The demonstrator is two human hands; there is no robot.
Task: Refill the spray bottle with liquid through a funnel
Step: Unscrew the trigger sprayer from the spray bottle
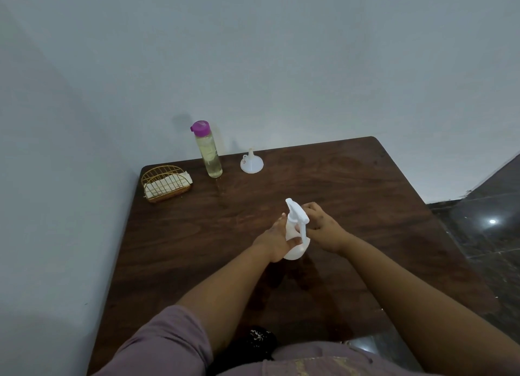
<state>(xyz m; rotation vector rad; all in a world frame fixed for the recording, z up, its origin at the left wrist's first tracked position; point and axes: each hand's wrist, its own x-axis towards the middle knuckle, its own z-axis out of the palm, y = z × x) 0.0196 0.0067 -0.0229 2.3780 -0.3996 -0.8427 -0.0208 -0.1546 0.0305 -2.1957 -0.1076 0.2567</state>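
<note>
A white spray bottle stands upright in the middle of the dark wooden table. My left hand grips its body from the left. My right hand holds the white trigger head from the right, fingers curled round it. A white funnel lies wide end down near the far edge. Left of it stands a tall clear bottle of pale yellow liquid, its purple cap closed.
A gold wire holder with white napkins sits at the table's far left corner. A pale wall runs behind and to the left of the table. Dark glossy floor shows to the right.
</note>
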